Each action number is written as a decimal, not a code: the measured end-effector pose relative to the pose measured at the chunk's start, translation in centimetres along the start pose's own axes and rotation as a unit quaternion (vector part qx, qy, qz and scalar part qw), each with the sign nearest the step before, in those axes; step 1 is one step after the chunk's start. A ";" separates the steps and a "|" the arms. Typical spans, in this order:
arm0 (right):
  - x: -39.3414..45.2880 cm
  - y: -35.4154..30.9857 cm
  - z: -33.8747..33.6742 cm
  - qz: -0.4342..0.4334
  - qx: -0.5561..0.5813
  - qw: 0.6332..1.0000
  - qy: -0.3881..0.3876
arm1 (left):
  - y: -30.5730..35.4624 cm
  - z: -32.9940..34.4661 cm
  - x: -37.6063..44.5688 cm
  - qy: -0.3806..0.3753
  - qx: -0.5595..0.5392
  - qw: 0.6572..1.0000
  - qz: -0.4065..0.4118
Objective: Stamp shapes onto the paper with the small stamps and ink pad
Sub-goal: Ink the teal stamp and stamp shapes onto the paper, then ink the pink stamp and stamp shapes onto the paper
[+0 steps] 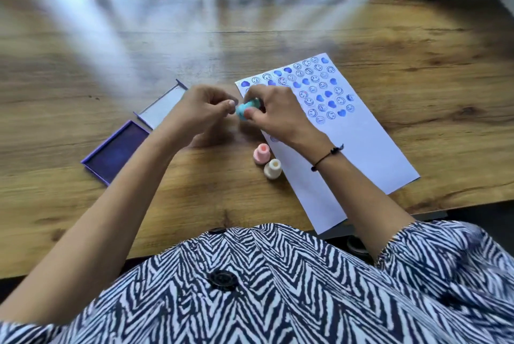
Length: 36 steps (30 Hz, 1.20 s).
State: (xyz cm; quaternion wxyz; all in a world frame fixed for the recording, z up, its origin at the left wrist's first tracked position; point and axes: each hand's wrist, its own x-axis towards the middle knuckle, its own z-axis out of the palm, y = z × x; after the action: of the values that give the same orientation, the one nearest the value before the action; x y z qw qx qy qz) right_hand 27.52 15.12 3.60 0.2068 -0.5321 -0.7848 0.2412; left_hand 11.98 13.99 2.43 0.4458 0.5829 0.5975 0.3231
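- Wooden surface (pixel 278 37) by a window carries a sheet of paper (pixel 370 143) partly filled with blue hearts and smiley prints.
- Both hands meet at the paper's left edge: right hand (pixel 275 115) fingers pinch a small turquoise stamp (pixel 246 109); left hand (pixel 200 109) fingertips close on its end.
- Likely light, hard, small plastic; best pinched round the sides.
- Pink stamp (pixel 261 153), cream stamp (pixel 273 169) stand nearby; open ink pad (pixel 116 151) lies left.

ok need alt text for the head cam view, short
Both hands, left hand and right hand, hold a small blue stamp above a wooden table. Beside them lie paper stamped with blue shapes, an open purple ink pad, and pink and cream stamps.
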 end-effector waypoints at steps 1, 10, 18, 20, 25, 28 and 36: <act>0.6 -0.2 0.3 -0.013 -0.039 0.999 -0.025 | -0.3 -0.2 -0.2 0.038 -0.004 0.999 -0.013; -0.3 -1.5 -1.6 -0.008 -0.163 0.985 -0.054 | -0.9 -0.1 -3.3 0.122 -0.098 0.987 -0.043; -2.9 -2.4 -1.1 0.014 -0.175 0.973 -0.151 | -0.8 1.0 -6.0 0.108 -0.155 0.981 -0.043; -2.6 -2.6 -0.9 0.008 -0.122 0.989 -0.088 | -0.9 1.1 -6.7 0.102 -0.169 0.979 -0.043; -2.4 -4.2 -0.1 0.046 0.125 0.989 -0.056 | -1.0 1.0 -8.7 0.074 -0.258 0.963 -0.028; -2.4 -5.4 1.2 0.045 0.217 0.974 -0.044 | -1.3 0.2 -9.9 0.113 -0.266 0.957 -0.028; -2.4 -8.7 5.1 0.001 0.239 0.954 -0.180 | -3.5 -1.7 -13.0 0.281 -0.269 0.920 -0.037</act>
State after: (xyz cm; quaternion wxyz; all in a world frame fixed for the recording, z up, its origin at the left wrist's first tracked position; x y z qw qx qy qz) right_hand 19.00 9.33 4.57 0.1826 -0.4159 -0.7277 0.5139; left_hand 8.03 1.00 1.91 0.4114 0.3035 0.6099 0.6055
